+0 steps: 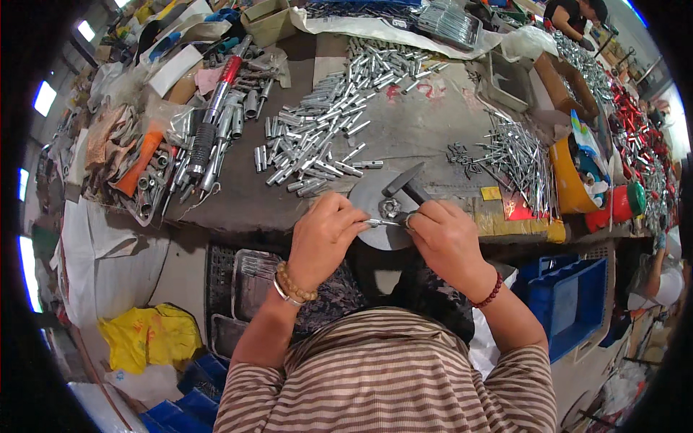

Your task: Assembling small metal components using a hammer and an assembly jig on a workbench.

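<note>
Over the round grey metal plate [369,193] at the table's near edge, my left hand [325,231] is closed in a pinch on a short silver metal tube [372,223]. A thin rod [390,224] reaches from the tube toward my right fingers. My right hand [449,242] is closed round the handle of a hammer [404,180], its dark head lying above the plate. Whether those fingers also grip the rod's end is hard to see. Below the hammer head a small round metal fitting [390,208] stands on the plate. A spread of silver tubes [317,126] lies just beyond my left hand.
Thin metal rods [516,155] are heaped at the right, beside a yellow container [570,177]. Tools and sockets [209,137] crowd the left. Blue crates [570,307] stand low at the right. A yellow bag [151,335] lies low at the left. Another person [570,18] sits far right.
</note>
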A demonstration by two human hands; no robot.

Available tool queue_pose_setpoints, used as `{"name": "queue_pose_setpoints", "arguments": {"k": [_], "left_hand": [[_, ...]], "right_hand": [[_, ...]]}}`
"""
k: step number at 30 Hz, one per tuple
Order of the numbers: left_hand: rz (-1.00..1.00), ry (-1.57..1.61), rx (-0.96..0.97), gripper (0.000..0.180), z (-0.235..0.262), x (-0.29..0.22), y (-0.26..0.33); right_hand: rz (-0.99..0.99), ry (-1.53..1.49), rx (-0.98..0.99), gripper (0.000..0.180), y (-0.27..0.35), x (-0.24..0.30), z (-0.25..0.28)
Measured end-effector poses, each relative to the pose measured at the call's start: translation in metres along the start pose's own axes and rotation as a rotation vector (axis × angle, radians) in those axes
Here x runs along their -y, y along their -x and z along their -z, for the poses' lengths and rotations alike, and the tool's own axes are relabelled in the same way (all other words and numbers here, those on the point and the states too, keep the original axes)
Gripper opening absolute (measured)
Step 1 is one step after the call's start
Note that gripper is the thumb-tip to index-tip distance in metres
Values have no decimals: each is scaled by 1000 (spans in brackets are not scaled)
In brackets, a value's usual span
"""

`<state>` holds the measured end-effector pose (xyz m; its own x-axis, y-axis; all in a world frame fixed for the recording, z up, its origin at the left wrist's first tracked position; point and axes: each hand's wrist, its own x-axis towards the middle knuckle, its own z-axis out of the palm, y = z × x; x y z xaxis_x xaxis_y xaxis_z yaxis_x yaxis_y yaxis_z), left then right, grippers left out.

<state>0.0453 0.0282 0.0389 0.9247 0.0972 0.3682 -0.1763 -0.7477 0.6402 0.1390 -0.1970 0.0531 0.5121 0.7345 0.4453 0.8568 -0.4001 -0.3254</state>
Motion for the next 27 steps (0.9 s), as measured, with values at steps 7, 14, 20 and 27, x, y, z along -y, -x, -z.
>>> {"name": "queue_pose_setpoints", "arguments": {"k": [7, 14, 20, 27], "left_hand": [[-18, -31, -8, 13, 2, -1, 3], [-62, -89, 3, 14, 3, -1, 0], [-39, -50, -25, 16, -2, -1, 7], [-38, -57, -31, 18, 0, -1, 9]], "right_hand": [[21, -19, -37, 16, -1, -1, -4], [37, -56, -33, 17, -5, -4, -6], [48, -53, -1, 18, -6, -3, -9], [-307, 85, -208, 12, 4, -39, 10]]}}
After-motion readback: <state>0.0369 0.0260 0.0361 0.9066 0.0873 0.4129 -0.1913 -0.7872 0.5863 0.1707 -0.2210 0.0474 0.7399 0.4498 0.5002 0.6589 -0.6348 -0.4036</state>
